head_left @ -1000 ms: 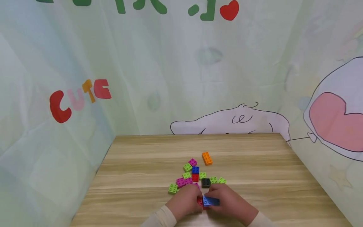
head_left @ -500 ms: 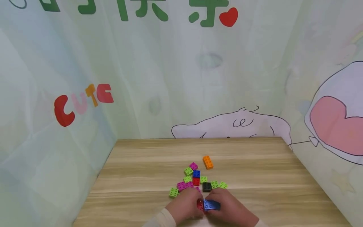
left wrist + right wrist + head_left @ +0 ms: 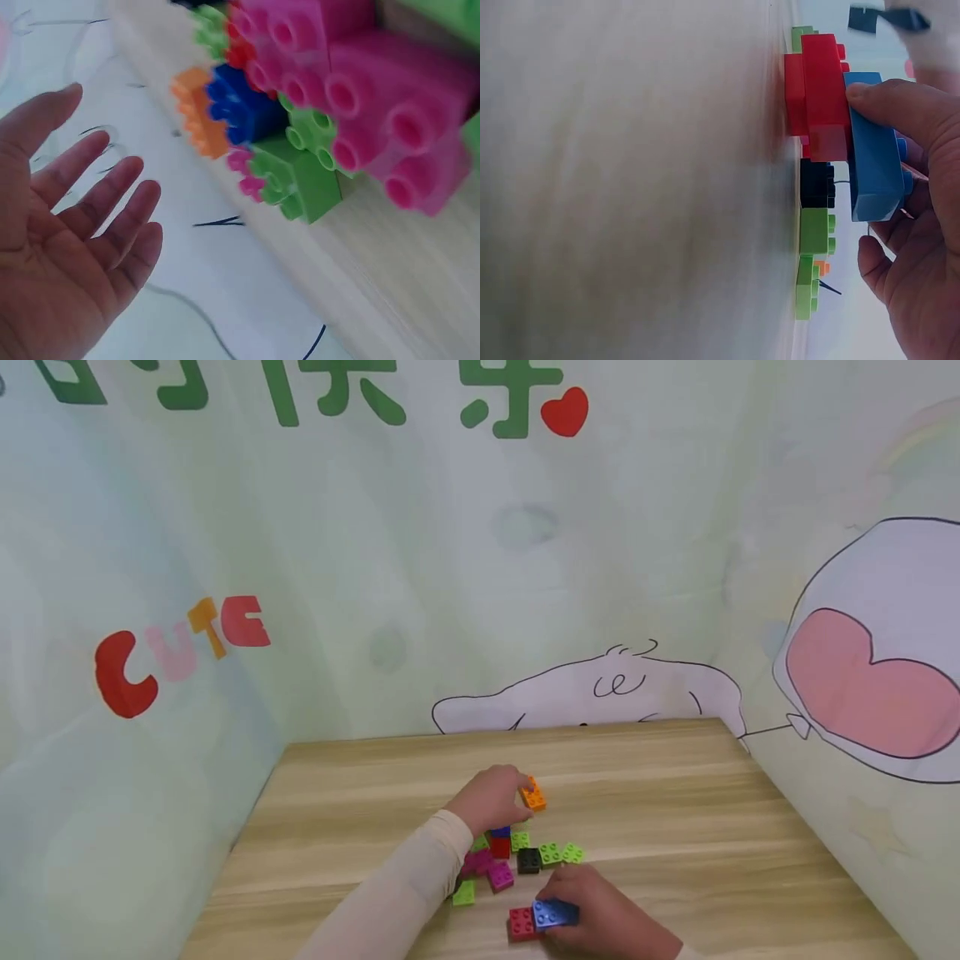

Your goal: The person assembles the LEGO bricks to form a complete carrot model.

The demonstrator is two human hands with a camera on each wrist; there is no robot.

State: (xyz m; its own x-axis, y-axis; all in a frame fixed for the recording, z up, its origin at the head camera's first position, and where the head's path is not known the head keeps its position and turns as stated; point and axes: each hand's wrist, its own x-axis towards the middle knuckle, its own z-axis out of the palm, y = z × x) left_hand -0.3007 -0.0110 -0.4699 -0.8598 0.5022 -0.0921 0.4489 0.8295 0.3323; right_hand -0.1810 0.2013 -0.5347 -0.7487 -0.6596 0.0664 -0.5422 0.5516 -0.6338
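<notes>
My left hand reaches over the pile, thumb and fingers spread around the near-left end of an orange toy building brick. In the left wrist view its fingers are loosely extended with nothing in them. Near the front of the table, my right hand pinches a long blue brick between thumb and fingers. That blue brick sits on top of red bricks, overhanging them to the right. The right wrist view shows a red brick directly beneath the blue one, with another red brick lower down.
Between the hands lie magenta bricks, a black brick, lime green bricks and a small red brick. A dark blue brick is partly behind my left hand in the head view. A printed curtain borders the wooden table.
My left hand has let go of the red bricks at the front and moved away to the orange brick. My right hand keeps its grip on the blue brick. The head view shifts slightly.
</notes>
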